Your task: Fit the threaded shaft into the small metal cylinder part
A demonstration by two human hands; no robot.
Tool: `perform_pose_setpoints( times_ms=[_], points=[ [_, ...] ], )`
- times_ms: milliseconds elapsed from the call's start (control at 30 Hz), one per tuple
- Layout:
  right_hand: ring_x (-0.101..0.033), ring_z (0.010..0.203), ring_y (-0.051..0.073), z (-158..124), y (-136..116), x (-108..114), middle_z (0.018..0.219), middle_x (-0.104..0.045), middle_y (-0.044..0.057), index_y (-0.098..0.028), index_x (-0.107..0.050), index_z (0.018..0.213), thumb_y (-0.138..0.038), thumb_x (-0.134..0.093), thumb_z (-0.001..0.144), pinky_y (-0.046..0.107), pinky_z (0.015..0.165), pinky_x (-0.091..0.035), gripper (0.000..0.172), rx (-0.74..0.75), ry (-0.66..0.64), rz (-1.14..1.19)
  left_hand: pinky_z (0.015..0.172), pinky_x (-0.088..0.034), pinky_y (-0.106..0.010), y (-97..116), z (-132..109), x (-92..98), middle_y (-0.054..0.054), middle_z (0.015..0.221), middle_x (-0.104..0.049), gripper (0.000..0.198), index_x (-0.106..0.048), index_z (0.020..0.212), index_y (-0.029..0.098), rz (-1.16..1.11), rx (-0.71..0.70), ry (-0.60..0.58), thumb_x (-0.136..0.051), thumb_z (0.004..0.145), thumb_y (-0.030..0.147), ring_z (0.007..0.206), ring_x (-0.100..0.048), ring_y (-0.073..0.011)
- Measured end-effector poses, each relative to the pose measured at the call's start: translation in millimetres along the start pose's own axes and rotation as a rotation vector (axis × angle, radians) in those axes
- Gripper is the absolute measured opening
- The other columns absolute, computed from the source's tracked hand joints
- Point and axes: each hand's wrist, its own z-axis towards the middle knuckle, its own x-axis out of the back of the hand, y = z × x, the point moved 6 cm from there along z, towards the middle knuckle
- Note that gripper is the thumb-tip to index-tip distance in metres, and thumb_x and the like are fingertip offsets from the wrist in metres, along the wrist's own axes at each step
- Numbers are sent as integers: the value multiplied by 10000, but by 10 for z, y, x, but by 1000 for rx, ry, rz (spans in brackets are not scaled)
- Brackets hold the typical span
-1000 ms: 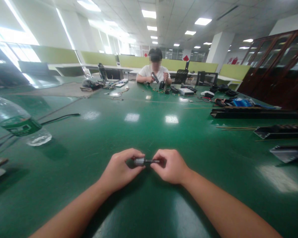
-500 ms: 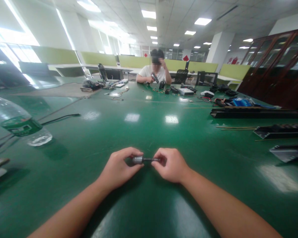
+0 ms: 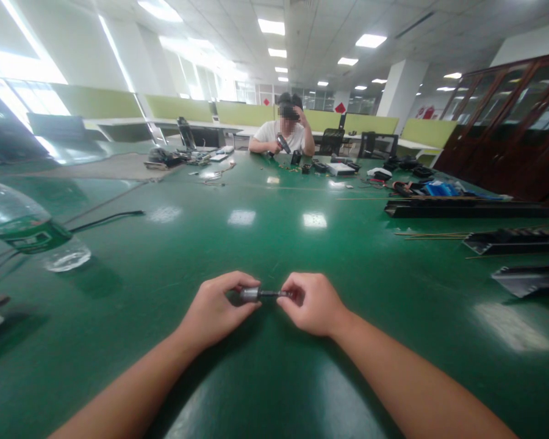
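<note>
Over the green table [image 3: 274, 244], near its front edge, my left hand [image 3: 215, 311] and my right hand [image 3: 313, 303] face each other. Between them they hold a small metal cylinder with a thin dark shaft [image 3: 260, 294], lying level. My left fingers pinch the thicker silver end. My right fingers are closed on the thin dark end. Both hands sit just above the tabletop.
A clear water bottle [image 3: 32, 235] with a green label lies at the left, beside a black cable [image 3: 105, 218]. Long black metal parts [image 3: 466, 209] lie at the right. A person [image 3: 281, 131] sits at the far end among tools and small parts.
My hands and the metal piece have stayed almost still. The person at the far end has raised one hand to the head.
</note>
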Motion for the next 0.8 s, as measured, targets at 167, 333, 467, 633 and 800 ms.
perform_pose_setpoints(
  times_ms=[167,333,467,633,800],
  points=[
    [-584,598,143,-2,16,3,692,-672,4,-196,-673,794,-264,-689,789,239,571,-409,69,-13,5,-14,795,-542,-297,-54,17,-3,-19,939,-738,192,-723,930,216,-16,23,-7,-731,753,289,853,-691,-183],
    [-587,592,144,-3,10,13,685,-672,1,-197,-669,788,-264,-688,788,239,568,-414,70,-17,9,-17,788,-550,-304,-41,25,0,-31,933,-740,184,-724,923,211,-7,11,-8,-720,763,300,841,-693,-189],
    [-594,597,147,1,9,13,693,-680,5,-198,-671,795,-266,-692,785,241,571,-421,72,-25,4,-12,780,-553,-303,-40,24,3,-33,929,-741,188,-727,924,212,6,8,-7,-718,761,306,837,-693,-192],
    [-597,599,146,3,21,5,697,-684,4,-200,-671,796,-265,-690,787,239,572,-422,68,-24,2,-11,787,-548,-305,-70,25,-3,-26,937,-741,192,-720,930,216,3,15,-14,-723,762,309,845,-692,-191],
    [-595,596,144,3,29,-1,689,-680,1,-199,-667,791,-267,-697,784,238,574,-418,75,-25,7,-17,776,-557,-299,-114,29,-17,-26,932,-741,196,-714,934,214,6,42,-27,-720,756,296,830,-698,-190]
  ],
)
